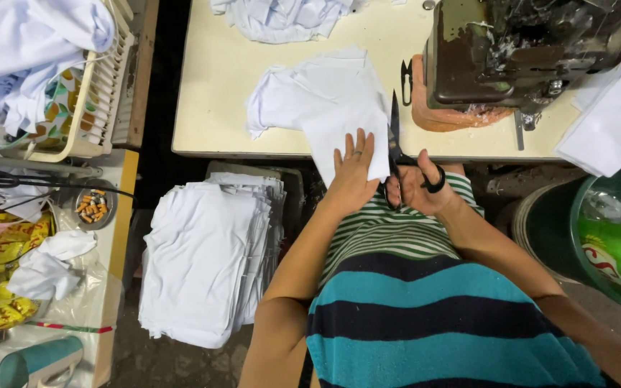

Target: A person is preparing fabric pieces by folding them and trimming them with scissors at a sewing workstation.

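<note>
Nearest the camera, the person's two forearms reach forward over a striped shirt to the near edge of the desk (pixel 217 79). The left hand (pixel 352 176) lies flat on a piece of white cloth (pixel 332 108), fingers (pixel 359 147) spread apart and pressing the cloth's hanging end where it spills over the desk's front edge. Just beside it, the right hand (pixel 415 188) has its fingers closed through the loops of black scissors (pixel 397 144) — the blades point away, running along the cloth's right edge.

Below and to the left, off the desk, a tall stack of folded white pieces (pixel 206 259) sits near the left elbow. A green tub (pixel 612 237) stands to the right, close by the right arm.

On the desk, bare cream surface lies open to the left of the cloth. To the right the room is tight — the scissors' tips come near an old dark sewing machine (pixel 519 50), with small black snips (pixel 406 75) beside it. More white cloth (pixel 282 18) is heaped at the far edge, and another white piece (pixel 612 118) drapes the right end.
</note>
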